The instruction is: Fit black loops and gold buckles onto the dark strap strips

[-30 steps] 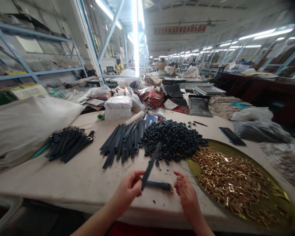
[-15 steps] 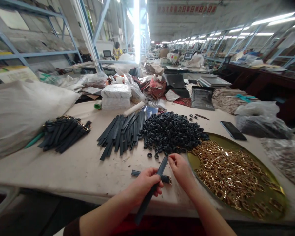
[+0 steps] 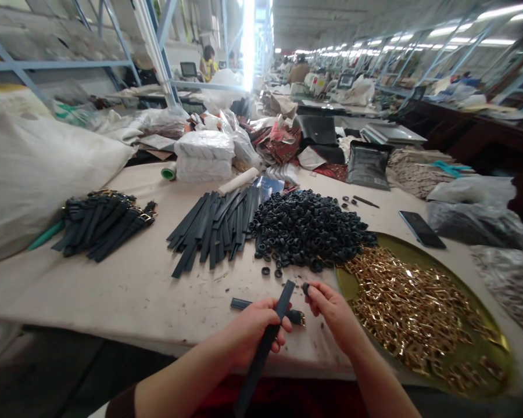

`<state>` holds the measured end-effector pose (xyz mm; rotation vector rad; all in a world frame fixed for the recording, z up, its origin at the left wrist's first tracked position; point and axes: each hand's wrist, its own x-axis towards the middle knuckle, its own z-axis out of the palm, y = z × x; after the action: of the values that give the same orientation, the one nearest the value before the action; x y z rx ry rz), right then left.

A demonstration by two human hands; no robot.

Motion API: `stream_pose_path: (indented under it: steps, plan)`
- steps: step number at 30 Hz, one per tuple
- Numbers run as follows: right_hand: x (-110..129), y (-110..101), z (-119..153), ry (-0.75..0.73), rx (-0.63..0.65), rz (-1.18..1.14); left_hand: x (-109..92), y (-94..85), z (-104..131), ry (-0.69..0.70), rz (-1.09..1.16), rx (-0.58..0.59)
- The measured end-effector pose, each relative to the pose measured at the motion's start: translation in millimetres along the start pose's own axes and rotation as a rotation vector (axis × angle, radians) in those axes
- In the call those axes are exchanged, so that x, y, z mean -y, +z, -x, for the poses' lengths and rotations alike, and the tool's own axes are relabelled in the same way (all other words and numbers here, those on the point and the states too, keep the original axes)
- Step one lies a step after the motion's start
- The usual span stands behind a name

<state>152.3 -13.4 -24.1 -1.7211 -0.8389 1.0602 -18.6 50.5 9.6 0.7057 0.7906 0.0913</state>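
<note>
My left hand (image 3: 261, 328) grips a long dark strap (image 3: 258, 364), whose upper end points up and to the right. Just right of that end, my right hand (image 3: 326, 303) pinches a small black loop (image 3: 305, 288), apart from the strap. Beneath my left hand, a second strap with a gold buckle (image 3: 295, 317) lies across the table. Beyond my hands is a heap of black loops (image 3: 307, 229), with a pile of flat dark straps (image 3: 218, 226) to its left. Gold buckle parts (image 3: 412, 307) fill a round golden tray (image 3: 387, 241) at the right.
Buckled straps (image 3: 104, 223) are piled at the left beside a big white sack (image 3: 39, 168). A phone (image 3: 422, 229) lies behind the tray. Plastic-wrapped packs (image 3: 204, 155) and materials line the table's back. People are visible far off.
My right hand has moved slightly right and down, away from the strap's end, and the black loop now shows in its fingers. The camera view has shifted a little.
</note>
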Motion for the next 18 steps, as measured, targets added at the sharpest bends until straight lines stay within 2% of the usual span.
stream_pose_path:
  steps: [4,7,10,15,18]
  plan:
    - [-1,2,34,0.15,0.035,-0.462,6,5.3,0,-0.081,0.102,0.172]
    - [-3,1,47,0.176,0.006,-0.592,12,10.7,1,-0.098,0.092,0.169]
    - [-6,-1,50,0.152,-0.015,-0.579,16,16.6,2,-0.118,0.07,0.131]
    - [-12,3,47,0.089,-0.075,-0.36,23,22.4,-2,-0.159,0.087,0.085]
    - [-16,2,48,0.091,-0.121,-0.459,25,23.0,-4,-0.113,0.035,0.029]
